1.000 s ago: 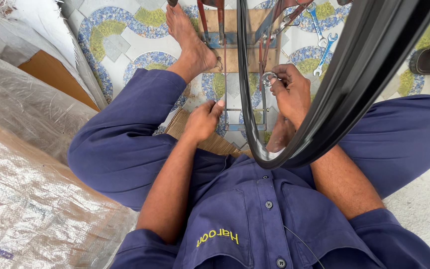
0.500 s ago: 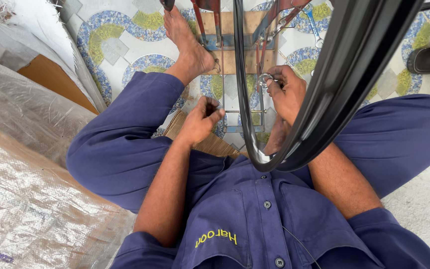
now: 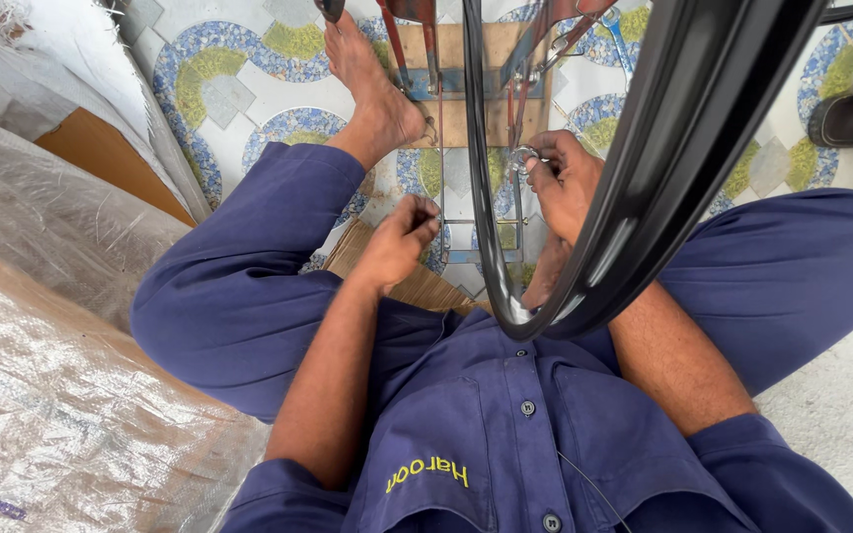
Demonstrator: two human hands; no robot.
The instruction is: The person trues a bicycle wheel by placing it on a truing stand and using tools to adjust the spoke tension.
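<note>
Since the earlier frames the left hand (image 3: 399, 240) had been lifted slightly off the cardboard and kept closed in a fist beside the rim (image 3: 644, 178). The right hand (image 3: 567, 183) had stayed pinched on a small metal fitting (image 3: 522, 158); the work there seemed unfinished. The black rim was held upright in a stand (image 3: 466, 69) on the tiled floor (image 3: 249, 89), between the legs.

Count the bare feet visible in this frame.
1: a bare foot rests on the patterned tile floor at upper left, beyond the left hand. The other foot may be hidden behind the black rim.
</note>
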